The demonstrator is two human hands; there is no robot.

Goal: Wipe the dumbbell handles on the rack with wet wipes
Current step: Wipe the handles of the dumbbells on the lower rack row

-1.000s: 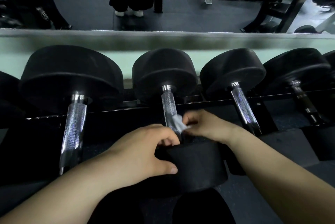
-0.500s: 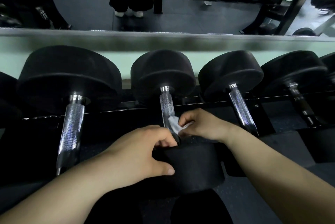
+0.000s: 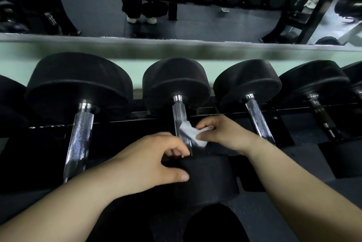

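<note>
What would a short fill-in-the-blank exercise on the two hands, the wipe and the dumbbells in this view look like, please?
1. The right hand pinches a ____ wet wipe.
2. The wipe is pressed against the chrome ____ of the middle dumbbell.
3. The left hand grips that dumbbell's near head, which is ____ in colour.

Missing words: white; handle; black.

Four dumbbell handles (image 3: 78, 139) (image 3: 180, 122) (image 3: 258, 120) (image 3: 321, 118), one wipe (image 3: 191, 133), two hands (image 3: 148, 163) (image 3: 225, 134)
</note>
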